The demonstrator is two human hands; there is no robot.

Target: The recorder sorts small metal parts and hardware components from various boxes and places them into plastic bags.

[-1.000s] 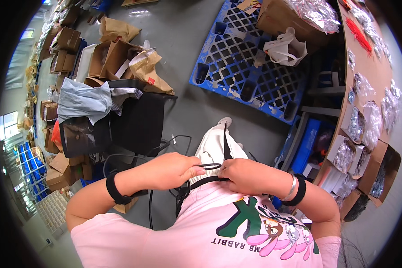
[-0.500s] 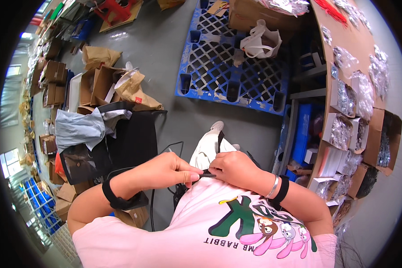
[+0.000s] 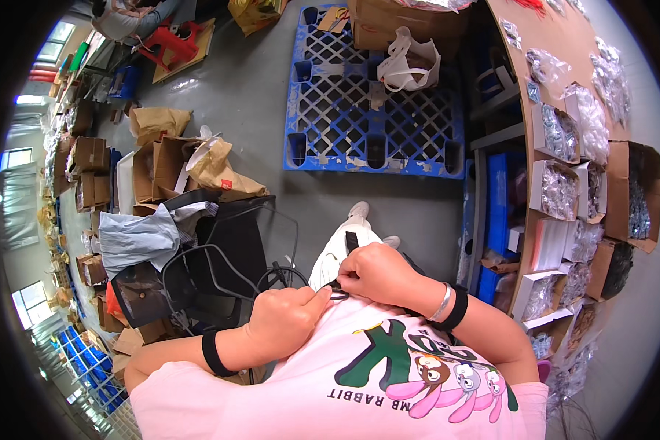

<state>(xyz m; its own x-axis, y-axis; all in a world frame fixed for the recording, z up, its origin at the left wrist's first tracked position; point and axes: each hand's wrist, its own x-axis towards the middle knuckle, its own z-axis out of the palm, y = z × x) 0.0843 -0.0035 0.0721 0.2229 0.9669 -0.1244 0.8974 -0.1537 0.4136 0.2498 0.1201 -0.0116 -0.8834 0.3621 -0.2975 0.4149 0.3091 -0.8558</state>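
Note:
Both my hands are together in front of my waist. My right hand (image 3: 378, 271) is closed in a pinch on a black strap (image 3: 352, 241), whose flat end sticks out beyond the fingers over the white trousers. My left hand (image 3: 290, 319) is curled closed, thumb and forefinger against a short dark stretch of the same strap between the hands. The exact grip there is partly hidden. A black cable (image 3: 220, 253) loops out beside my left hand, over the black chair (image 3: 231, 235). A black band is around each wrist.
Ahead lies a blue plastic pallet (image 3: 374, 165) bearing a white bag (image 3: 411, 62) and a carton. At right, a bench (image 3: 517, 125) holds several boxes of small bagged parts. Left are cartons, paper bags and a light blue garment (image 3: 139, 238). A person sits near a red stool (image 3: 172, 44).
My left hand has turned and dropped lower, its fingers now curled in. The strap end now shows above my right hand. More cable loops are visible at left, and the view has shifted.

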